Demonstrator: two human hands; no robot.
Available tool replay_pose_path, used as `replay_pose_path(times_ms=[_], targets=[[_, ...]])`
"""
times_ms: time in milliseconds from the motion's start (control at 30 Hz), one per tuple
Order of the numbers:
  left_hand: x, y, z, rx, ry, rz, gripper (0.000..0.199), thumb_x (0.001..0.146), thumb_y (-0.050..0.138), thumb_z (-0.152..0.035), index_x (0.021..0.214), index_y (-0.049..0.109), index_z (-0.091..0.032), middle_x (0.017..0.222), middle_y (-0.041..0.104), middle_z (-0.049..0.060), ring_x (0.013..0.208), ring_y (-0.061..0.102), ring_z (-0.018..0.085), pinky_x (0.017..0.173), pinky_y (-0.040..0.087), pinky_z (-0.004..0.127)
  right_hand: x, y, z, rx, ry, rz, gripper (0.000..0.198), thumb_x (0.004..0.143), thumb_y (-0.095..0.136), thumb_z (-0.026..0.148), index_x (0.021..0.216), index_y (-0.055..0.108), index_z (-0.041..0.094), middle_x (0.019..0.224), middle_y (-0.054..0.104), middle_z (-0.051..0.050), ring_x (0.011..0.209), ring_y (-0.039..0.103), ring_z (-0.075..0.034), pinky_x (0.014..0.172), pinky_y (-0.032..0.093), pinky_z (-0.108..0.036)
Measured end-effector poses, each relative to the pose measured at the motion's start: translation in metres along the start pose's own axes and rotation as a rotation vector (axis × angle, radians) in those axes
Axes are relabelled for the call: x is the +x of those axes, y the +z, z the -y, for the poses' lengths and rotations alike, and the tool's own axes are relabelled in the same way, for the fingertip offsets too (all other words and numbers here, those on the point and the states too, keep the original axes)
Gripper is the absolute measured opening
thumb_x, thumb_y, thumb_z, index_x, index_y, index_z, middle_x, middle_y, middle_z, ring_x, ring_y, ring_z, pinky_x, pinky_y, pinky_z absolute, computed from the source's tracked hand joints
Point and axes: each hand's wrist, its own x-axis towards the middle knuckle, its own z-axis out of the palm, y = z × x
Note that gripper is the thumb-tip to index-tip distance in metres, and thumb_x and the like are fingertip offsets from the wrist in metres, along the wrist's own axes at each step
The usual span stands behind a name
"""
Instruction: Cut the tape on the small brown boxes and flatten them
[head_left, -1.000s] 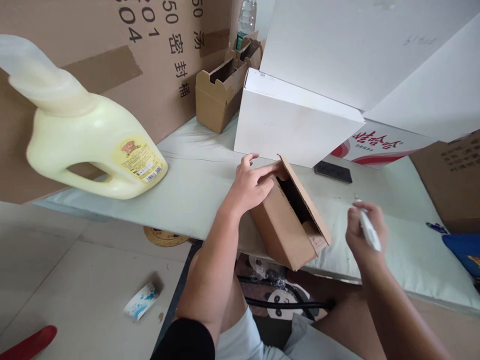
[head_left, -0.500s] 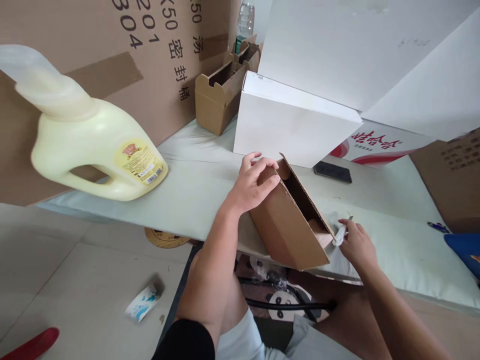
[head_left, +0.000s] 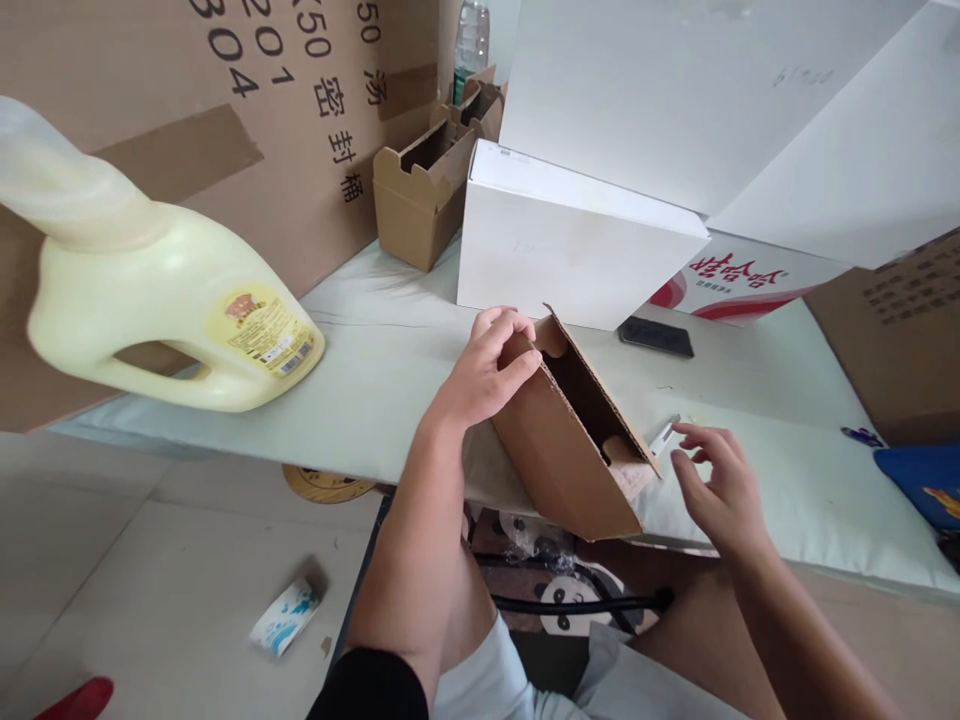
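My left hand [head_left: 491, 368] grips the upper left end of an open brown cardboard box [head_left: 562, 440]. Its thumb lies on the rim and the fingers curl over the end. The box tilts at the front edge of the padded surface, its dark inside partly showing. To the right of the box, my right hand [head_left: 718, 480] is open, its fingers bent and apart with nothing between them. Just by its fingertips lies a slim white tool [head_left: 665, 436], perhaps a utility knife, partly hidden behind the box corner.
A yellow jug [head_left: 172, 300] stands at the left. Behind are small brown boxes [head_left: 409, 215], a bottle [head_left: 471, 50] and a white box [head_left: 577, 240]. A phone [head_left: 656, 337] lies before a red-and-white box [head_left: 750, 280]; a blue item [head_left: 919, 480] sits far right.
My right hand has let go of the slim white tool, which now lies on the surface, and its fingers have spread. My left hand keeps its hold on the cardboard box.
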Motion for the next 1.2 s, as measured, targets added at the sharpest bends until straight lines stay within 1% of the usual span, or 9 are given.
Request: replay_pose_path(times_ms=[67,133,200,300,433,567,900,1067,1200], targets=[[0.001,0.001,0.0,0.007,0.011,-0.015,0.005,0.092,0.053,-0.029,0.097,0.051,-0.028,0.13,0.055,0.005,0.134,0.048,0.025,0.11,0.049,0.042,-0.003,-0.018,0.028,0.144,-0.268,-0.101,0.021,0.091,0.058,0.02,0.109,0.068,0.026,0.102,0.061,-0.006,0.093,0.063,-0.021,0.082,0.054,-0.038],[0.003,0.003,-0.001,0.001,0.039,-0.035,0.004,0.095,0.047,-0.028,0.092,0.049,-0.027,0.12,0.057,0.005,0.138,0.045,0.025,0.113,0.046,0.043,-0.004,-0.032,0.053,0.163,-0.464,-0.027,0.029,0.089,0.056,0.012,0.11,0.068,0.028,0.116,0.058,-0.008,0.11,0.063,-0.025,0.091,0.054,-0.042],[0.005,0.004,-0.002,-0.01,0.073,-0.052,0.013,0.099,0.041,-0.028,0.086,0.045,-0.026,0.107,0.057,0.005,0.139,0.044,0.024,0.116,0.043,0.043,-0.005,-0.04,0.071,0.07,-0.569,0.101,0.039,0.088,0.053,0.008,0.118,0.067,0.028,0.135,0.052,-0.012,0.129,0.055,-0.032,0.101,0.051,-0.051],[0.005,0.004,-0.004,-0.023,0.087,-0.064,0.019,0.1,0.04,-0.03,0.082,0.041,-0.026,0.102,0.057,0.005,0.139,0.045,0.023,0.118,0.042,0.043,-0.007,-0.042,0.086,-0.024,-0.639,0.147,0.052,0.085,0.051,0.005,0.131,0.062,0.028,0.153,0.037,-0.014,0.147,0.039,-0.04,0.11,0.044,-0.063],[0.002,0.003,-0.005,-0.05,0.059,-0.085,0.018,0.097,0.05,-0.029,0.081,0.04,-0.026,0.117,0.057,0.007,0.145,0.042,0.022,0.116,0.044,0.038,-0.013,-0.038,0.096,-0.157,-0.674,0.178,0.056,0.084,0.05,0.006,0.132,0.061,0.031,0.16,0.034,-0.013,0.153,0.028,-0.046,0.108,0.041,-0.069],[0.001,0.002,-0.005,-0.096,0.066,-0.139,0.019,0.091,0.051,-0.025,0.077,0.039,-0.025,0.123,0.055,0.008,0.143,0.046,0.022,0.112,0.047,0.035,-0.015,-0.033,0.099,-0.304,-0.653,0.215,0.049,0.086,0.052,0.01,0.13,0.063,0.028,0.162,0.038,-0.015,0.15,0.032,-0.049,0.105,0.042,-0.069],[-0.005,-0.002,-0.009,-0.178,0.055,-0.146,0.013,0.076,0.048,-0.014,0.081,0.042,-0.024,0.126,0.06,0.005,0.121,0.061,0.025,0.081,0.058,0.037,-0.004,-0.037,0.089,-0.194,-0.563,-0.109,0.016,0.089,0.061,0.009,0.099,0.06,0.023,0.141,0.049,-0.015,0.136,0.051,-0.043,0.104,0.046,-0.062],[-0.013,-0.007,-0.02,-0.068,-0.116,-0.081,0.017,0.079,0.054,-0.016,0.091,0.052,-0.027,0.124,0.058,0.005,0.115,0.061,0.026,0.077,0.059,0.037,-0.001,-0.04,0.083,-0.174,-0.548,-0.088,0.017,0.089,0.061,0.009,0.098,0.059,0.023,0.136,0.052,-0.013,0.128,0.057,-0.039,0.098,0.053,-0.058],[-0.018,-0.013,-0.024,0.035,-0.279,-0.117,0.029,0.084,0.061,-0.025,0.113,0.058,-0.03,0.142,0.053,0.007,0.124,0.06,0.032,0.086,0.059,0.044,-0.003,-0.037,0.079,-0.06,-0.579,-0.068,0.02,0.088,0.061,0.005,0.099,0.06,0.022,0.137,0.05,-0.015,0.126,0.06,-0.038,0.093,0.06,-0.056]])
